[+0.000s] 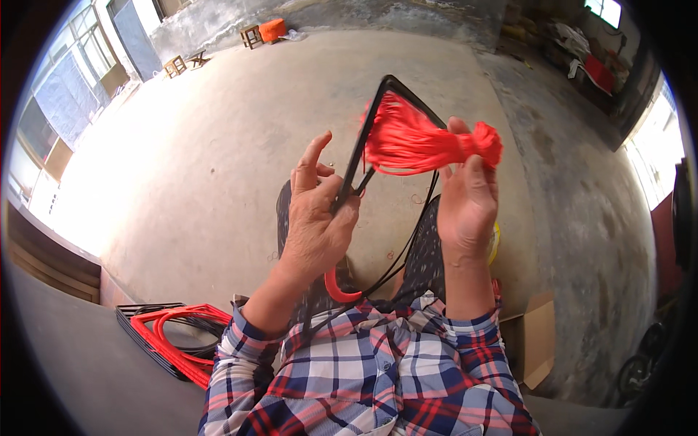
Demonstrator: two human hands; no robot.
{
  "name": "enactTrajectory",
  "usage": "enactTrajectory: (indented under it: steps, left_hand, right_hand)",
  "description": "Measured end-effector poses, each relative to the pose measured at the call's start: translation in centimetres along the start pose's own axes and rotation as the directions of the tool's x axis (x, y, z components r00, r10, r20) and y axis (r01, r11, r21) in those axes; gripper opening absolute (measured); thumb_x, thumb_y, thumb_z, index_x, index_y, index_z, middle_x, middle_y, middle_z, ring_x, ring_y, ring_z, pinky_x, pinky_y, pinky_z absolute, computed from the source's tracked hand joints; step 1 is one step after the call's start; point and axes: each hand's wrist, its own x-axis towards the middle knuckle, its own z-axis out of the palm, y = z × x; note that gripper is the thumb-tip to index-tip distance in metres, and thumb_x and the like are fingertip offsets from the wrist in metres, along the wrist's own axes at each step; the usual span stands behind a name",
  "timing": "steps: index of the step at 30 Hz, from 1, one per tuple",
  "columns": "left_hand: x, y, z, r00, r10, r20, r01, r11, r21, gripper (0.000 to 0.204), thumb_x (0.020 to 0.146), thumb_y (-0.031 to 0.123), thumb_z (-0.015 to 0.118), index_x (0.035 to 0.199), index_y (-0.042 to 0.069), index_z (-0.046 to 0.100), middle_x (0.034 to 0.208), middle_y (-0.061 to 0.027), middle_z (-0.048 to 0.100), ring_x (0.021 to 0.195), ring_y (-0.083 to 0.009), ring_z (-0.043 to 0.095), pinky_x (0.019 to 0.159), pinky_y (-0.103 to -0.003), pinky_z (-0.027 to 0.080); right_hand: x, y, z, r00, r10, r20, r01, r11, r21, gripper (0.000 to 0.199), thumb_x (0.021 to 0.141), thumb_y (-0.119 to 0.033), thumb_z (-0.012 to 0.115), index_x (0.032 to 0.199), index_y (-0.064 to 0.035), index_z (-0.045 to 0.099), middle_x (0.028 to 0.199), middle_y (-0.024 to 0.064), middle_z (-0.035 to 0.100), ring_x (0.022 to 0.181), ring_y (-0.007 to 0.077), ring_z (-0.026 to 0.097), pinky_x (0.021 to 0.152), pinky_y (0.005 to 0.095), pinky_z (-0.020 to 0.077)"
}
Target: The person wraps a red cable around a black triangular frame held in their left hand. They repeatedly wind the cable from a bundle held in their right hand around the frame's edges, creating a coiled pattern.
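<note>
My left hand (320, 211) grips the lower left part of a thin black triangular frame (366, 129), with its index finger raised off it. From inside the frame a thick bundle of red cord (414, 145) runs to the right, gathered into a knot-like bunch at its end. My right hand (469, 207) holds that gathered end between thumb and fingers. Below the frame hang black cords (414, 243) and a curved red piece (339, 289), close to my lap. Part of the frame is hidden behind the red strands and my left hand.
On the grey surface to my left lies a stack of black frames (149, 341) with red tubing-like loops (174, 341). An opened cardboard box (538, 341) stands at my right side. Small wooden stools (251, 36) and an orange object (273, 30) are far off by the wall.
</note>
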Motion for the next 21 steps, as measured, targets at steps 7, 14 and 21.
enactTrajectory:
  steps: [7, 14, 21]
  left_hand:
    - [-0.2, -2.0, -2.0, 0.837, -0.518, 0.176, 0.547, 0.785, -0.292, 0.013, 0.096, 0.012, 0.052, 0.098, 0.001, 0.059, 0.063, -0.0046, 0.063, 0.05, -0.0086, 0.051, 0.05, -0.026, 0.042]
    - [-0.5, -2.4, -2.5, 0.88, -0.396, 0.261, 0.467, 0.818, -0.337, 0.025, 0.103, 0.024, 0.053, 0.104, -0.001, 0.057, 0.058, -0.0042, 0.061, 0.047, -0.0075, 0.052, 0.046, -0.023, 0.042]
    - [0.7, -0.1, -2.2, 0.921, -0.336, 0.196, 0.343, 0.939, 0.002, 0.017, 0.094, 0.018, 0.059, 0.088, 0.002, 0.063, 0.079, -0.0123, 0.064, 0.067, -0.0221, 0.063, 0.062, -0.036, 0.049]
  right_hand:
    - [-5.9, -3.0, -1.0, 0.891, 0.34, 0.302, -0.331, 0.94, -0.081, 0.057, 0.097, -0.049, 0.059, 0.131, -0.003, 0.052, 0.089, 0.0151, 0.063, 0.08, 0.0296, 0.061, 0.079, 0.0472, 0.0499]
    - [-7.3, 2.5, -4.0, 0.849, 0.527, 0.035, -0.509, 0.834, -0.211, 0.034, 0.096, -0.022, 0.068, 0.122, -0.0039, 0.057, 0.106, 0.0018, 0.064, 0.092, 0.0092, 0.06, 0.085, 0.027, 0.0496]
    - [-1.5, 7.0, -3.4, 0.794, 0.605, -0.063, -0.588, 0.736, -0.335, 0.029, 0.093, -0.019, 0.071, 0.115, -0.0028, 0.062, 0.103, 0.0045, 0.066, 0.091, 0.0108, 0.062, 0.083, 0.0272, 0.0504]
